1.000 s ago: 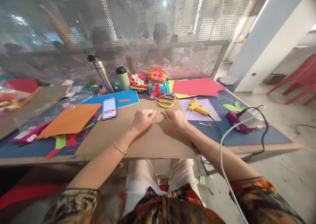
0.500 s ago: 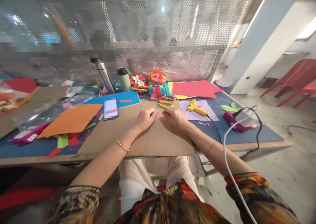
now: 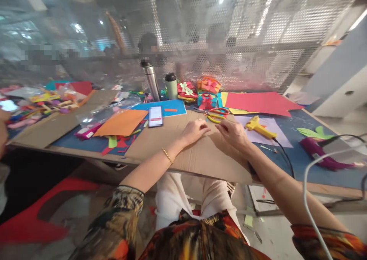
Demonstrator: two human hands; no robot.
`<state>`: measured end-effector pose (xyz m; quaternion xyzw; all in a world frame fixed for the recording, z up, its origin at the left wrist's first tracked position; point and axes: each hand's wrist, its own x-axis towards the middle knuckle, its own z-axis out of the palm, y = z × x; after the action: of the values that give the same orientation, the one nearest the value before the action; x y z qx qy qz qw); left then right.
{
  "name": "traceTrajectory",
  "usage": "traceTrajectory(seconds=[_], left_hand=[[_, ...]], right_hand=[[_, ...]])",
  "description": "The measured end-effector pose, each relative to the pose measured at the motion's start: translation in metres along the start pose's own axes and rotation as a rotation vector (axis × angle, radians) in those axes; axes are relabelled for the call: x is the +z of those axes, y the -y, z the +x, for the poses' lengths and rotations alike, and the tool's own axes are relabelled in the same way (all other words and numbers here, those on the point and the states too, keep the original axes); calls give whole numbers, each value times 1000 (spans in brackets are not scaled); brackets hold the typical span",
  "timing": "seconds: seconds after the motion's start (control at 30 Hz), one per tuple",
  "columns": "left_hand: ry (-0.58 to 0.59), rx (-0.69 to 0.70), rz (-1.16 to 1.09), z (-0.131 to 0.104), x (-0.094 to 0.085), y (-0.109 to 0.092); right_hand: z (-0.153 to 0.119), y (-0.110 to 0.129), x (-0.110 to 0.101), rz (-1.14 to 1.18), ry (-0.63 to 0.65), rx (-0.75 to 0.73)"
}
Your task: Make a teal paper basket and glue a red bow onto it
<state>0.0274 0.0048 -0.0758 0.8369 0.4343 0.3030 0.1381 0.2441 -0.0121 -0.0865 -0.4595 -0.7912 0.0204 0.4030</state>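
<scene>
My left hand rests on a flat sheet of brown cardboard, fingers curled in, with nothing visible in them. Just to its right is my right hand, also closed, its fingertips bent down over the cardboard and partly hidden. A small gap separates the two hands. Beyond them lie yellow-handled scissors and a red-handled pair. A yellow glue gun lies on a lilac sheet beside my right hand. Left of my left hand is a phone with a lit screen.
Small paper gift boxes, a green bottle and a steel flask stand at the back. Red paper lies right, orange paper left. A white cable crosses my right forearm. Another person's arm shows at far left.
The view has turned left, so everything sits farther right in the picture and the other person's arm has come in. My hands stay close together over the cardboard, fingers still curled.
</scene>
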Motion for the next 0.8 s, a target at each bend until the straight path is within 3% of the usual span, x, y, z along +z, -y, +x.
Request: traceTrajectory(seconds=[0.23,0.5,0.63,0.73,0.8], left_hand=[[32,63,13,-5,-5,-13],[46,219,154,-26,6,-16],[-19,570,282,-26,10,-33],[-115,860,329,-12,14,-49],[-199,962,326,-2,18,-55]], right_hand=[[-3,-10,4,-63,-78,-54],[-7,-8,-1,-50,29,-53],[-6,4,-9,-50,67,23],[-3,10,-15,2,154,80],[-1,11,-18,5,198,83]])
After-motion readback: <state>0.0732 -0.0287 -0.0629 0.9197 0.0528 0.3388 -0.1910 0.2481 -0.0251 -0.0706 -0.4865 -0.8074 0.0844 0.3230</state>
